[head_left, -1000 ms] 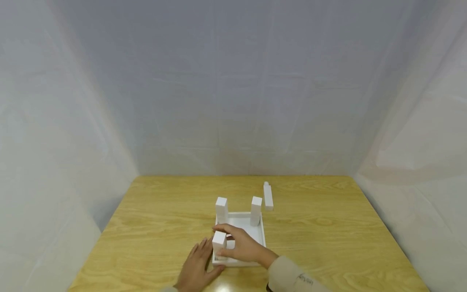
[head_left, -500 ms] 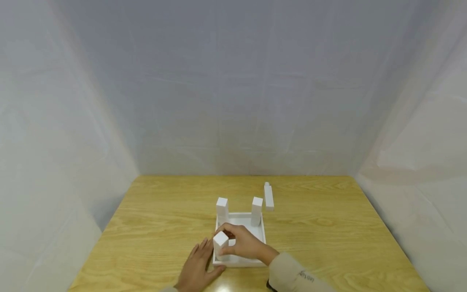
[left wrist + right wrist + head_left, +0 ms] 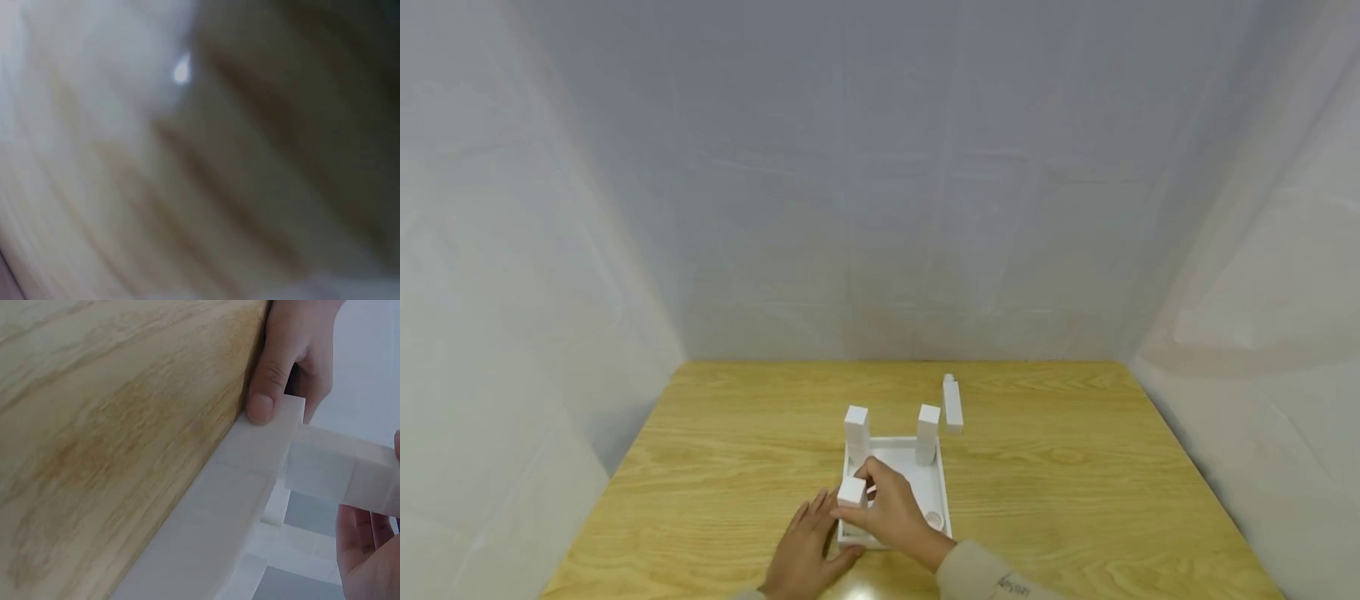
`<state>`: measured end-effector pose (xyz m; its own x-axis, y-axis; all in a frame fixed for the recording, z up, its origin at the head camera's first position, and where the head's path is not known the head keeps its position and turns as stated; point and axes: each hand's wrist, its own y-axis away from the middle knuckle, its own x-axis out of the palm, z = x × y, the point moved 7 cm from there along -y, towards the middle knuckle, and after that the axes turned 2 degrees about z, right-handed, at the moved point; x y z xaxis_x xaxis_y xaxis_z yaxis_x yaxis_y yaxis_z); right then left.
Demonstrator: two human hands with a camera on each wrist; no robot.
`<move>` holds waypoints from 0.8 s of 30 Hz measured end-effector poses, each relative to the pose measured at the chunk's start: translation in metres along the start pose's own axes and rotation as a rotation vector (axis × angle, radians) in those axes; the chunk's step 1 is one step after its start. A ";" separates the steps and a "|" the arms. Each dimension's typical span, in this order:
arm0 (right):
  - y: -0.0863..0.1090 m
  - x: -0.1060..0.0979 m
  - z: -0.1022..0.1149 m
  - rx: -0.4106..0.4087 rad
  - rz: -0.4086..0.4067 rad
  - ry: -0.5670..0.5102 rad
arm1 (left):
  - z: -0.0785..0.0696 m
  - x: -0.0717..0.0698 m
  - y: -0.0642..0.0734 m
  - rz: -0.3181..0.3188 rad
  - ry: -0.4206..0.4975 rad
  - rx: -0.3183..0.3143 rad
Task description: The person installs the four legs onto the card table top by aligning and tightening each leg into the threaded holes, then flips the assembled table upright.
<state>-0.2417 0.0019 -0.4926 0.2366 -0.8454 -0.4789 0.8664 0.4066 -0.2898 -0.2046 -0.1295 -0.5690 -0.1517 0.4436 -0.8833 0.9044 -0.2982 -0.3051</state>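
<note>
A shallow white tray-like square piece (image 3: 868,542) lies on the table with its raised rim up. At its front-left corner stands a white square leg (image 3: 852,493), upright. My right hand (image 3: 891,512) pinches this leg between thumb and fingers. My left hand (image 3: 805,546) lies along the left side, its fingers extended. In the right wrist view, the left thumb (image 3: 261,407) presses the white piece's front wall (image 3: 206,506) near the corner. Two more legs, a back-left leg (image 3: 857,433) and a back-right leg (image 3: 928,433), stand upright. The left wrist view is too blurred to read.
A loose white leg (image 3: 952,406) with a rounded end lies behind the tray-like piece, to the right. A round fitting (image 3: 934,520) shows in the front-right corner. The wood-grain table (image 3: 700,467) has pale sheeting (image 3: 910,208) behind and at both sides.
The front-left leg turns about its upright axis, and my right hand shifts its fingers and wrist around it. The front-right fitting comes into sight. My left hand stays put.
</note>
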 end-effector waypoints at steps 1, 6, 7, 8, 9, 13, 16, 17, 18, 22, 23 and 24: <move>0.001 0.000 0.000 0.004 -0.015 0.009 | -0.001 -0.001 0.000 -0.010 -0.003 0.007; 0.003 0.001 0.001 0.017 -0.053 0.041 | -0.002 -0.002 0.001 -0.034 -0.021 0.020; 0.003 0.001 0.001 0.017 -0.051 0.046 | -0.002 -0.002 0.001 -0.039 -0.021 0.023; 0.004 0.001 0.001 0.016 -0.047 0.052 | -0.002 -0.002 0.001 -0.041 -0.019 0.026; 0.004 0.002 0.002 0.008 -0.038 0.055 | -0.002 -0.002 0.001 -0.046 -0.014 0.029; 0.004 0.005 0.005 -0.029 0.096 0.033 | -0.001 -0.002 0.001 -0.048 0.002 0.041; 0.001 0.006 0.006 -0.044 0.278 0.002 | -0.001 -0.001 0.000 -0.039 0.008 0.045; 0.000 0.005 0.006 -0.045 0.339 -0.007 | -0.002 -0.002 0.000 -0.038 0.009 0.046; -0.002 0.004 0.006 -0.051 0.393 -0.017 | -0.002 -0.002 0.000 -0.033 0.008 0.043; -0.007 -0.001 0.005 -0.054 0.570 -0.071 | -0.003 -0.002 -0.001 -0.020 0.003 0.033; -0.008 -0.002 0.005 -0.053 0.596 -0.089 | -0.003 -0.002 -0.002 -0.019 0.001 0.031; -0.009 -0.003 0.004 -0.052 0.615 -0.106 | -0.003 -0.002 -0.002 -0.017 -0.001 0.027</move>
<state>-0.2487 -0.0005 -0.4851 0.7298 -0.4800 -0.4868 0.5360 0.8437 -0.0284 -0.2048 -0.1276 -0.5657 -0.1672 0.4481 -0.8782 0.8907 -0.3131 -0.3294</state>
